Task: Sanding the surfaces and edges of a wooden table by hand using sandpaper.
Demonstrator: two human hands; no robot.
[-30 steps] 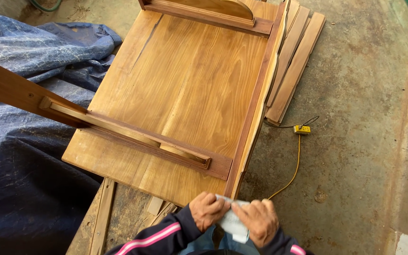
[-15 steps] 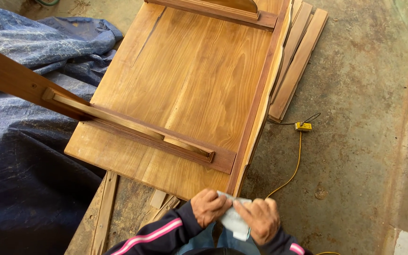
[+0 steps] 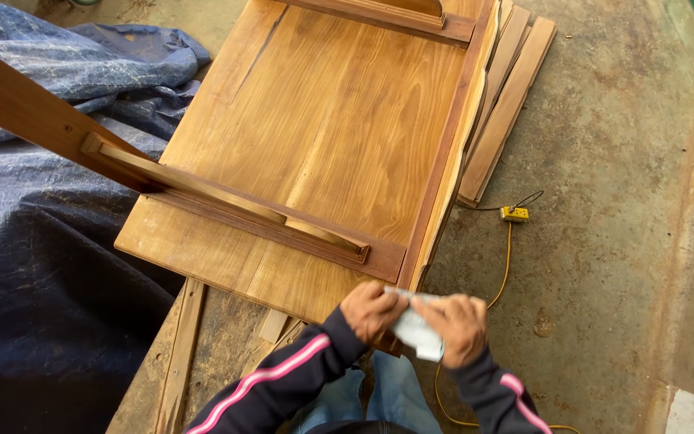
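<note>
Now both your hands pinch one folded sheet of sandpaper: left hand and right hand, fingers closed on it, held just off the wooden panel's near corner, likely for grip.

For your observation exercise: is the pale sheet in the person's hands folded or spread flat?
Folded: the pale sheet sits bunched between left hand and right hand.

A small pale folded sheet in your hands

You hold the pale folded sheet with your left hand and right hand. It looks bent and crumpled, and it sits just past the near corner of the wooden tabletop.
</note>
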